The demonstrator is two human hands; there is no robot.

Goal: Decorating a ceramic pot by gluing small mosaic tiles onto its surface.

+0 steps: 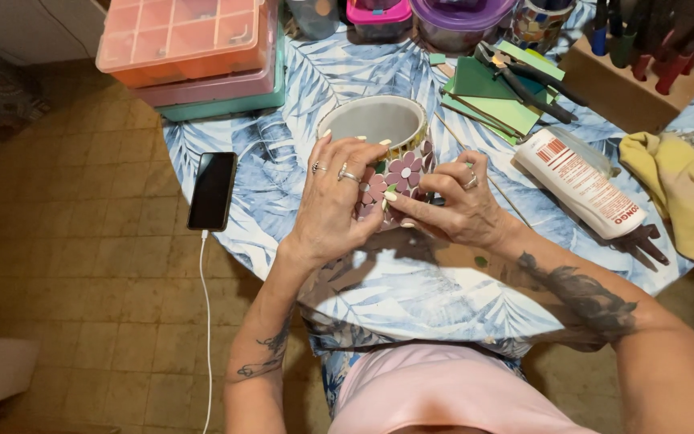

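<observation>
pot: round pot (375,120), pale grey inside, mosaic flowers in pink/mauve on the side facing the camera. Sits at frame centre, just above the middle, on the tabletop (411,281).
axis: mouth opens up and slightly toward the top of the frame; decorated wall faces the person. Upright or a bit tilted, can't tell for sure.
left hand: left hand (332,201) wraps the pot's left wall from the lower left, fingers curled over the rim and onto the flowers. Closed on the pot.
right hand: right hand (455,205) comes in from the lower right, fingertips pinched against the flower tiles at the lower right of the pot. Whether it pinches a loose tile is hidden.
nearer: both touch; left carries the grip, right works the surface. Fingertips of the two nearly meet on the flower patch.
phone: dark phone (212,191) left of the hands, at the tabletop edge, white cable hanging down.
bottle: white glue-type bottle (584,189) lying right of the right hand, near.
tiles: green sheets (491,100) with pliers (524,80) on top, upper right of the pot.
boxes: stacked compartment boxes (190,40), upper left.
cloth: yellow cloth (680,185), far right.
</observation>
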